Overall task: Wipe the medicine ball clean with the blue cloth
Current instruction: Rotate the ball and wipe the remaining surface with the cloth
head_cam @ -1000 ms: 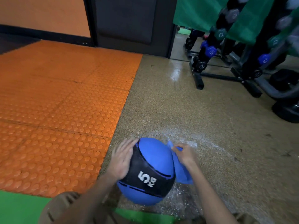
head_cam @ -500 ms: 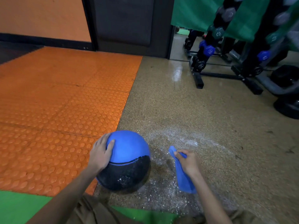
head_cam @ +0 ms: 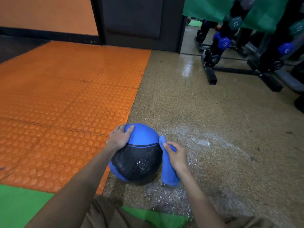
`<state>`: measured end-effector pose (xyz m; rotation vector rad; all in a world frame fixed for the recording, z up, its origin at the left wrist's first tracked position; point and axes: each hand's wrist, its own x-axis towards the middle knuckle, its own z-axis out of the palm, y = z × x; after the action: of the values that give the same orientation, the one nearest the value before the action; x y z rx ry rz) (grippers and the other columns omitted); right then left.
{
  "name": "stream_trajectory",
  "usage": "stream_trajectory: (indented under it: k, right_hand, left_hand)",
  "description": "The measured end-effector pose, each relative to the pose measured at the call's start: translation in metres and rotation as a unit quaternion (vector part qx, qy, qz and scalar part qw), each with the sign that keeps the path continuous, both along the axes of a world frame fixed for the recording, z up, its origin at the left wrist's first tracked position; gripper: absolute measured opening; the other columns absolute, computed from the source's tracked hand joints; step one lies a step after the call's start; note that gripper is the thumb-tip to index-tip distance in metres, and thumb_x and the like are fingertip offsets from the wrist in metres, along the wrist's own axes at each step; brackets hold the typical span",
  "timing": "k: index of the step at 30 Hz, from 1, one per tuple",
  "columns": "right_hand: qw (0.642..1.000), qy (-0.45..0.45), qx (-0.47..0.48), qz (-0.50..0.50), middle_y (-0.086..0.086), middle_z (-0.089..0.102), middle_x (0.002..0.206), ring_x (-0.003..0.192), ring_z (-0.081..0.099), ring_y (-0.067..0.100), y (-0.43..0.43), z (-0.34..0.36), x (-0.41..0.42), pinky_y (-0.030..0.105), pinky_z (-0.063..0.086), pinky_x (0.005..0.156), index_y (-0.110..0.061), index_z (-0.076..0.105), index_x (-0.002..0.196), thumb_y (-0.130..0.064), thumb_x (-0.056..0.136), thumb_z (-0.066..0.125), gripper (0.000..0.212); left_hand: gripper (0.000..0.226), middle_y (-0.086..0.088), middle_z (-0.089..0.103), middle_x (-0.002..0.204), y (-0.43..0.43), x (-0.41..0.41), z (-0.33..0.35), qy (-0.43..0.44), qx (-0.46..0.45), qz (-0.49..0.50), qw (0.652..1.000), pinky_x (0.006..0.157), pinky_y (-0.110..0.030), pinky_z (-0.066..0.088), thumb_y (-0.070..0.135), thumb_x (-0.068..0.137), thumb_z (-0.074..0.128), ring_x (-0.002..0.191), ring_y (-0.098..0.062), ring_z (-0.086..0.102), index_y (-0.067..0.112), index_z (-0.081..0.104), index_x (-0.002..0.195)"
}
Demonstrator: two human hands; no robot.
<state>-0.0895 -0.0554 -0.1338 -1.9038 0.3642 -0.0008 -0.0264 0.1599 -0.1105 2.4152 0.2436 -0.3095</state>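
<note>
Medicine ball (head_cam: 137,156) sits on the speckled floor (head_cam: 197,109) at lower centre of the frame, right at the edge of the orange studded mat (head_cam: 65,104). Its blue cap faces up and away from me, and its black band is turned toward the camera and flecked with white specks.

My left hand (head_cam: 120,137) cups the ball's upper left, fingers curved over the far side and thumb laid on the blue, so it is holding the ball steady. My right hand (head_cam: 176,156) is clenched on the blue cloth (head_cam: 168,173), pinching it near its upper end. The cloth hangs long and narrow, running almost straight up and down the frame along the ball's right flank. Its top tip touches the ball about where blue meets black. I cannot tell whether its lower end reaches the floor.

What matters for my next stroke is that the dirty black band lies to the left of my right hand, just beside it, and the cloth is already between the two. I judge the right hand is the one to do the wiping, sweeping leftward across the band while the left hand braces or turns the ball.

White residue (head_cam: 199,143) is scattered on the floor to the right of the ball and below it, so rolling the ball that way would likely soil it again.
</note>
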Motion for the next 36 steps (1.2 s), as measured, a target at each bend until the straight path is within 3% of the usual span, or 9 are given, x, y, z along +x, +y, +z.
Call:
stream_trajectory:
  k: [5,11,17,22,24,27,30,32,36]
  right_hand:
    - [0.995,0.038,-0.031,-0.092,0.006,0.066,0.106,0.086,0.058,0.023,0.016,-0.013,0.009,0.031,0.043,0.071,-0.020,0.063,0.099,-0.032,0.093,0.051,0.019]
    - [0.974,-0.133,-0.182,-0.021,0.002,0.057,0.107,0.088,0.058,0.025,0.054,0.010,0.004,0.034,0.041,0.071,-0.021,0.065,0.107,-0.034,0.091,0.054,0.023]
    - [0.985,-0.009,-0.020,-0.173,0.005,0.064,0.084,0.082,0.061,0.030,0.015,-0.023,0.026,0.028,0.036,0.063,-0.015,0.063,0.090,-0.030,0.093,0.051,0.019]
    - [0.972,-0.144,-0.187,-0.016,0.005,0.060,0.103,0.086,0.058,0.027,0.045,0.010,0.032,0.034,0.041,0.069,-0.022,0.065,0.105,-0.039,0.090,0.051,0.026]
    - [0.952,-0.200,-0.233,-0.014,0.002,0.058,0.098,0.077,0.060,0.025,0.060,0.006,0.022,0.032,0.045,0.060,-0.026,0.066,0.103,-0.048,0.088,0.044,0.035]
    - [0.962,-0.189,-0.132,-0.144,0.006,0.064,0.098,0.078,0.063,0.027,0.048,-0.027,0.014,0.030,0.046,0.065,-0.019,0.067,0.100,-0.053,0.085,0.039,0.046]
    - [0.971,-0.041,-0.005,-0.235,0.011,0.067,0.096,0.089,0.062,0.031,0.026,-0.044,0.019,0.030,0.041,0.070,-0.013,0.065,0.104,-0.044,0.091,0.047,0.038]
    - [0.974,-0.020,-0.041,-0.220,0.009,0.066,0.096,0.090,0.061,0.031,0.026,-0.033,0.025,0.029,0.038,0.068,-0.016,0.065,0.104,-0.033,0.093,0.050,0.025]
    - [0.959,-0.190,-0.199,-0.068,0.001,0.060,0.094,0.075,0.058,0.021,0.062,0.007,0.023,0.029,0.040,0.059,-0.025,0.068,0.098,-0.042,0.089,0.051,0.026]
  left_hand:
    - [0.106,0.007,0.023,0.155,-0.010,0.005,0.008,0.035,0.049,-0.047,0.997,0.113,-0.049,0.017,0.094,0.050,0.029,0.139,-0.033,0.020,0.045,0.025,0.143]
    - [0.112,0.007,0.028,0.152,-0.027,0.028,0.005,0.049,0.041,0.021,0.998,0.110,-0.054,0.026,0.099,0.037,0.030,0.136,-0.033,0.032,0.048,0.034,0.137]
    - [0.112,0.003,0.041,0.144,-0.035,0.042,0.003,0.074,0.025,0.059,0.995,0.104,-0.059,0.030,0.101,0.036,0.026,0.130,-0.037,0.039,0.047,0.037,0.134]
    - [0.111,-0.002,0.041,0.145,-0.043,0.057,0.003,0.094,0.041,0.091,0.990,0.106,-0.057,0.028,0.095,0.041,0.029,0.131,-0.037,0.037,0.040,0.038,0.136]
    - [0.112,-0.002,0.042,0.145,-0.039,0.060,0.001,0.099,0.036,0.097,0.990,0.106,-0.054,0.029,0.096,0.039,0.030,0.131,-0.037,0.038,0.041,0.038,0.135]
    - [0.115,-0.001,0.039,0.146,-0.035,0.058,-0.003,0.092,0.012,0.110,0.990,0.107,-0.054,0.029,0.098,0.038,0.028,0.133,-0.037,0.035,0.042,0.036,0.137]
    - [0.114,-0.002,0.039,0.145,-0.038,0.057,-0.003,0.088,0.017,0.121,0.989,0.105,-0.058,0.029,0.098,0.041,0.023,0.132,-0.038,0.035,0.041,0.032,0.140]
    - [0.110,-0.005,0.038,0.146,-0.043,0.060,-0.003,0.090,0.031,0.121,0.988,0.105,-0.060,0.027,0.095,0.049,0.024,0.133,-0.040,0.034,0.037,0.031,0.142]
    - [0.100,-0.008,0.035,0.148,-0.045,0.068,-0.005,0.096,0.047,0.104,0.989,0.107,-0.058,0.027,0.091,0.061,0.026,0.134,-0.041,0.032,0.033,0.033,0.142]
